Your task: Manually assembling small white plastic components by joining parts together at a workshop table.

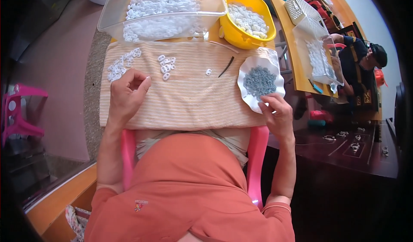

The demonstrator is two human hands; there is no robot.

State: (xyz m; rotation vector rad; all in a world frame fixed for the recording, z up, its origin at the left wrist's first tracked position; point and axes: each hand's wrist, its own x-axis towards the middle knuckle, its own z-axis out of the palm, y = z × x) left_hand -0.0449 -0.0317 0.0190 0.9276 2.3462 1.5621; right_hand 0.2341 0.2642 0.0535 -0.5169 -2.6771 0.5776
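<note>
My left hand (127, 93) is closed above the left part of a striped cloth (185, 104), its fingers curled and thumb drawn in; whatever they may hold is hidden. Just beyond it lies a loose heap of small white plastic pieces with holes (117, 69). A smaller group of white pieces (166, 65) sits to its right, and a single white piece (208, 72) lies apart near the middle. My right hand (278, 113) is pinched at the near rim of a white scalloped dish (245, 96). Tiny grey parts (259, 82) fill that dish; their exact kind is too small to tell.
A clear bin (107, 24) of white pieces and a yellow basin (234, 33) stand at the far edge. A thin black strip (226, 67) lies left of the dish. At right, another person (359, 63) sits by a side table (301, 85). A pink stool (21, 113) stands left.
</note>
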